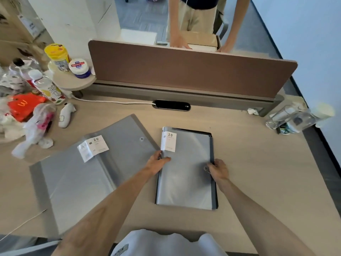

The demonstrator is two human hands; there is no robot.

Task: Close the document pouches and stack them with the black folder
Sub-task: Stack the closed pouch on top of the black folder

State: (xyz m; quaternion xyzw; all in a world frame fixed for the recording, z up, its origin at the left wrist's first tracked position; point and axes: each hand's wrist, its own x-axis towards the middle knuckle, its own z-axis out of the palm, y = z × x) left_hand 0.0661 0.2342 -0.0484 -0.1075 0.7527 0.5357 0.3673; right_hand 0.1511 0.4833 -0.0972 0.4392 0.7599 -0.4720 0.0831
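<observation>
The desk [249, 148] is a pale wood-grain surface, bounded on the far side by a brown fabric divider panel [191, 71] on a grey metal base. A black cable port [171, 106] sits in the desk just before the panel, and a white cable [114, 102] runs from it toward the left.

At centre right, a closed grey document pouch [186, 174] lies on top of the black folder [212, 134], whose dark edges show along the far and right sides. The left hand [157, 161] grips the pouch's left edge, thumb on top. The right hand [217, 169] pinches the right edge beside the snap button [205, 168]; whether the snap is fastened cannot be told from here. A white label [168, 142] marked "20" wraps the pouch's far left corner.

To the left, a second grey pouch [88, 172] lies opened out flat, flap spread, carrying its own white label [94, 146].

The far left of the desk is cluttered: plastic bags [35, 126], a red paper bag [22, 106], a drinks bottle [46, 87], and a small round shelf [73, 82] holding a yellow-lidded jar [57, 56] and a white tub [79, 68]. A clear bottle [299, 117] lies at the far right edge.

Beyond the divider, another person [193, 19] stands with both hands on a cardboard box [201, 41]. The floor there is grey; a pale blue wall [304, 34] runs along the right.
</observation>
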